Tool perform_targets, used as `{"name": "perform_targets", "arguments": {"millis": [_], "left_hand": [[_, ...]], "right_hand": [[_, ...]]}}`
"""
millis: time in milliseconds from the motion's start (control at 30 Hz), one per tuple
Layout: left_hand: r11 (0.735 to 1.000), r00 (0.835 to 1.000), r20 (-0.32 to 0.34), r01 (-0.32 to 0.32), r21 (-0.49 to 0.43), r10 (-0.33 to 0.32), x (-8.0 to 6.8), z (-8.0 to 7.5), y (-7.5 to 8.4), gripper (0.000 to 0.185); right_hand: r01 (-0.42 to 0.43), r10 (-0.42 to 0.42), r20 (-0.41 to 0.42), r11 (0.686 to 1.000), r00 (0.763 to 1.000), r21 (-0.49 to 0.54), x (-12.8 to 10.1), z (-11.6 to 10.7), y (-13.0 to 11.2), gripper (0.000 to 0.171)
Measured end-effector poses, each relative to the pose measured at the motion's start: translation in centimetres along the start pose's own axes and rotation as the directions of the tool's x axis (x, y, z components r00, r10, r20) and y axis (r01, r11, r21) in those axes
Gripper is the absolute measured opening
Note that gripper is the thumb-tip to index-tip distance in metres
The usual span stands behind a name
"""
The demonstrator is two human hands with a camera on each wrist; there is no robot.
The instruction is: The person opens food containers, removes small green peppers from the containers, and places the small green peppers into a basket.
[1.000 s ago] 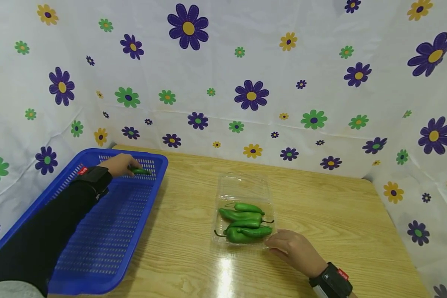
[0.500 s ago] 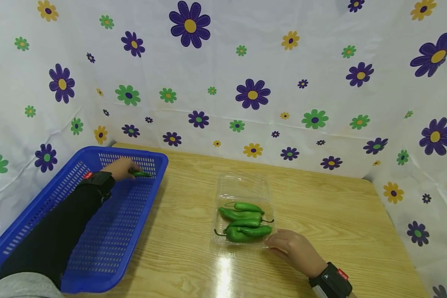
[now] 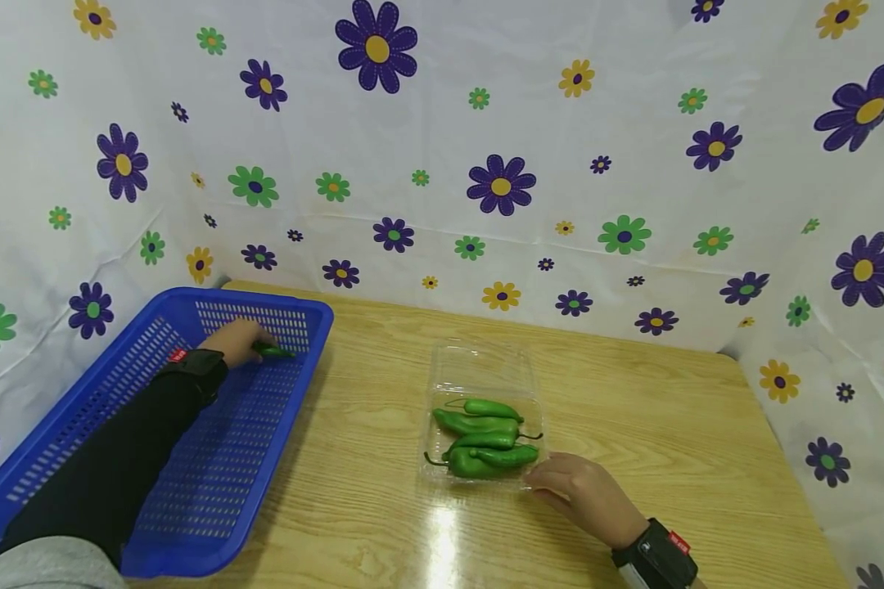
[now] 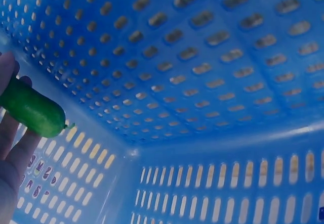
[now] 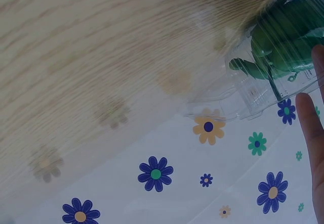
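Inside the blue basket [image 3: 272, 438], a green pepper [image 4: 34, 108] is pinched by the left hand [image 3: 236, 342] and should be held gently; whether the clear tray [image 3: 482, 366] is pinched by the right hand [image 3: 588, 497] cannot be told.

Green pepper [image 3: 278, 352] in left hand [image 3: 237, 340], inside blue basket [image 3: 281, 433].

The table [image 3: 656, 417], surfaced in light wood grain, directly supports two items: a blue perforated basket [image 3: 184, 563] at the left, and a clear box [image 3: 532, 417] near the middle, apart from the basket, its lid [image 3: 482, 368] folded open toward the far edge.
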State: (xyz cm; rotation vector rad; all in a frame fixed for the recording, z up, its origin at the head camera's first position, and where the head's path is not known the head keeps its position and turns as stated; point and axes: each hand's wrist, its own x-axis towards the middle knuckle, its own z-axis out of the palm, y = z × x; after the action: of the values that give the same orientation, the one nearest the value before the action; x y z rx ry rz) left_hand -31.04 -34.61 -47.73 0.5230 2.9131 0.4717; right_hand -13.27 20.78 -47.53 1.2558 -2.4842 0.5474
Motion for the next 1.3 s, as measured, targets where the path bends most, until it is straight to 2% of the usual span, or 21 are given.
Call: {"name": "perform_targets", "arguments": {"millis": [133, 400, 733, 1000, 1300], "left_hand": [[1.000, 0.999, -0.027, 0.024, 0.004, -0.024, -0.1, 0.3, -0.1, 0.031], [0.999, 0.996, -0.084, -0.019, 0.027, 0.021, -0.3, 0.6, 0.0, 0.024], [0.999, 0.995, -0.086, -0.045, 0.003, 0.045, -0.9, 0.5, 0.1, 0.023], [1.000, 0.997, -0.081, 0.015, 0.005, -0.014, -1.1, 0.7, 0.3, 0.022], [0.997, 0.988, -0.150, 0.059, 0.059, -0.050, -1.4, 0.4, 0.9, 0.023]], "right_hand": [[-0.002, 0.002, -0.002, 1.000, 1.000, 0.005, 0.0, 0.0, -0.1, 0.027], [-0.004, 0.004, 0.003, 1.000, 1.000, 0.002, -0.1, -0.1, -0.1, 0.026], [0.004, -0.004, -0.002, 1.000, 1.000, 0.003, -0.1, 0.0, -0.1, 0.026], [-0.007, 0.007, 0.003, 1.000, 1.000, -0.001, -0.1, -0.1, -0.1, 0.026], [-0.010, 0.010, 0.002, 1.000, 1.000, -0.006, -0.1, -0.1, -0.1, 0.025]]}}
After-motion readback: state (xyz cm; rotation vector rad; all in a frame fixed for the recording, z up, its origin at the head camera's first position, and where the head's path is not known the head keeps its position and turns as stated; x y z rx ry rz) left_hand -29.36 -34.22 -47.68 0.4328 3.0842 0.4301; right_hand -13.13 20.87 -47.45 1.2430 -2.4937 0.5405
